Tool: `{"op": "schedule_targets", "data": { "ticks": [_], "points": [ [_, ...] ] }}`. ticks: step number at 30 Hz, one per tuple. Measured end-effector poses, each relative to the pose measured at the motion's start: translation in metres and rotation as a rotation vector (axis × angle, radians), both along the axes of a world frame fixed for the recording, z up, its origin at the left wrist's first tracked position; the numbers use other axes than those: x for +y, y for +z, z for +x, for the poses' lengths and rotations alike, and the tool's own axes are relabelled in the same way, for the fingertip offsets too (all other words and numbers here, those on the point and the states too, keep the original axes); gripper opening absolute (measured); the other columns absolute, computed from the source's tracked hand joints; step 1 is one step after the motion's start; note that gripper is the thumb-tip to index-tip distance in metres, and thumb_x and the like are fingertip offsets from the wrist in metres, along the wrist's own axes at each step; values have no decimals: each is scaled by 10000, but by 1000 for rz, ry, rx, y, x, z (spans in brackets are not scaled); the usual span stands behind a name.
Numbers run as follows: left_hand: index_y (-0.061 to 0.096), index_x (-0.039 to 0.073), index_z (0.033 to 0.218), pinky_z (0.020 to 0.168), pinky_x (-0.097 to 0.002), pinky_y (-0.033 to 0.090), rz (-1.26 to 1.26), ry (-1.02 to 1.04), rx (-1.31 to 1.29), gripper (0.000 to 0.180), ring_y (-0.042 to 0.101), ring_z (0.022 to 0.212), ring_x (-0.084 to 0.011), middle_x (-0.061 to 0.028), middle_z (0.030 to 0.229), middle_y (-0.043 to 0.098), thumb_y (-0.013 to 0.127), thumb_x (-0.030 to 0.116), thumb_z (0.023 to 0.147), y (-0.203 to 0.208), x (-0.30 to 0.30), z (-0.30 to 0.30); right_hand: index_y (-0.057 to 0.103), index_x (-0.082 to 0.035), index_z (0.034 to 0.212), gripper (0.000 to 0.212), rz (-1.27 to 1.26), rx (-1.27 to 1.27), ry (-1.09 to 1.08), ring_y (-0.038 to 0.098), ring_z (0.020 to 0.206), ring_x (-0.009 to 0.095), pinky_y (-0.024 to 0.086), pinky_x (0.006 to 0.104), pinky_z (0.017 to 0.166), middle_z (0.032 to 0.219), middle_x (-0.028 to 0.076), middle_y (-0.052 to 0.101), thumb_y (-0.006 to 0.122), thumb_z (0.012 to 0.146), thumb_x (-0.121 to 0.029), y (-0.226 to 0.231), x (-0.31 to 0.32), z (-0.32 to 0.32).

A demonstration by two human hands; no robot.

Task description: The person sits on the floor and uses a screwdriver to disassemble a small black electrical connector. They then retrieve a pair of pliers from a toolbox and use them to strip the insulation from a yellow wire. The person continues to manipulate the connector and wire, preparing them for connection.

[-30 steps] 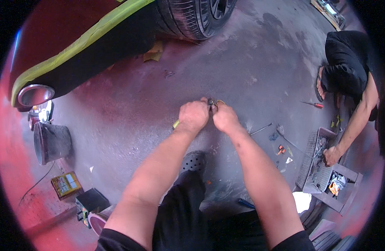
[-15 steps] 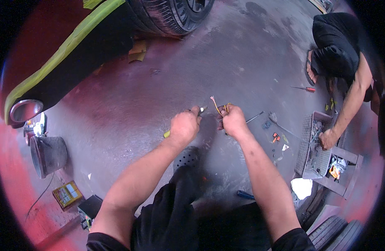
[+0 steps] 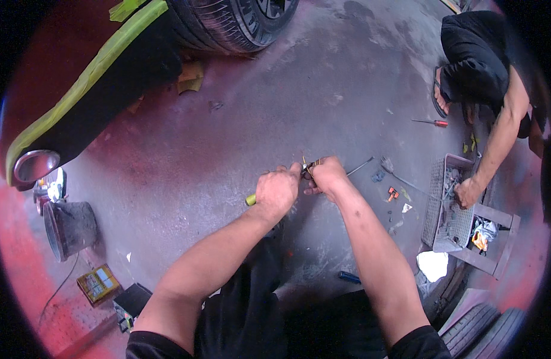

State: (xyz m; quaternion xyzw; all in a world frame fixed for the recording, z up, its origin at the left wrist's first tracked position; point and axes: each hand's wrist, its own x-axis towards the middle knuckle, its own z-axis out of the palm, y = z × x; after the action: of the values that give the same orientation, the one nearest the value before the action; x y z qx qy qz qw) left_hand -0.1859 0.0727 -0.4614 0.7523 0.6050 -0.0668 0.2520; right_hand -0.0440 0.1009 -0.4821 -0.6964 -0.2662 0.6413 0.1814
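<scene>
In front of me, low over the floor, my two hands are brought close together. My left hand [image 3: 276, 190] is wrapped round a hand tool with a yellow-green handle [image 3: 251, 199]; its handle end sticks out below the palm, and the fingers hide most of it, so its kind is unclear. The tool's front end meets a thin yellow wire [image 3: 315, 162] at the fingertips. My right hand [image 3: 328, 178] pinches that wire, which loops over its fingers. A short end of wire points up between the hands.
A co-worker's hand [image 3: 467, 193] reaches into a grey mesh basket [image 3: 431, 209] at right. Near it lie a red-handled screwdriver [image 3: 440, 123] and an orange piece [image 3: 392, 194]. A car wheel [image 3: 245, 27] stands far left, a dark bucket [image 3: 75, 227] left, tyres [image 3: 473, 326] near right.
My left hand has moved right with the tool, up to the wire in my right hand. The wire's frayed end, which stood free before, is now at the tool's tip.
</scene>
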Motion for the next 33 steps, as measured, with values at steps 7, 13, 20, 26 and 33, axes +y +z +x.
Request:
{"op": "schedule_targets", "data": {
  "ticks": [7, 13, 20, 26, 33],
  "points": [
    [571, 80, 1053, 787, -499, 536, 3, -95, 40, 222, 683, 914, -369, -196, 963, 696, 450, 228, 940, -8, 20, -12, 619, 57, 1022, 185, 362, -509, 618, 684, 841, 375, 578, 471, 715, 992, 242, 667, 517, 903, -42, 1, -9, -15],
    [614, 81, 1060, 814, -473, 543, 50, -70, 87, 228, 687, 968, -342, -153, 993, 714, 481, 197, 917, -4, 57, -17, 698, -2, 1006, 279, 446, -701, 683, 653, 1026, 404, 525, 475, 897, 1076, 236, 678, 500, 911, -174, 20, 26, -40],
    [652, 77, 1026, 843, -486, 536, 125, 25, 75, 243, 680, 967, -366, -190, 1007, 699, 530, 245, 898, -12, 70, -32, 690, 2, 1004, 291, 486, -607, 550, 648, 972, 436, 522, 500, 849, 1016, 263, 677, 486, 947, -198, 47, 24, -42],
    [663, 21, 1148, 914, -466, 507, 41, 553, 175, 436, 648, 1050, -381, -238, 1138, 661, 570, 388, 932, -5, 100, -144, 624, 4, 1069, 263, 345, -19, 115, 608, 707, 251, 509, 378, 689, 896, 137, 652, 473, 1009, -203, 56, -77, 14],
    [619, 1, 1226, 962, -434, 484, -348, 133, -182, 556, 622, 1096, -384, -243, 1120, 662, 776, 307, 789, -18, 35, -48, 619, 3, 1071, 179, 498, 98, -72, 532, 640, 102, 466, 262, 610, 868, 41, 614, 479, 995, -79, 60, -102, 51]
  ]
}}
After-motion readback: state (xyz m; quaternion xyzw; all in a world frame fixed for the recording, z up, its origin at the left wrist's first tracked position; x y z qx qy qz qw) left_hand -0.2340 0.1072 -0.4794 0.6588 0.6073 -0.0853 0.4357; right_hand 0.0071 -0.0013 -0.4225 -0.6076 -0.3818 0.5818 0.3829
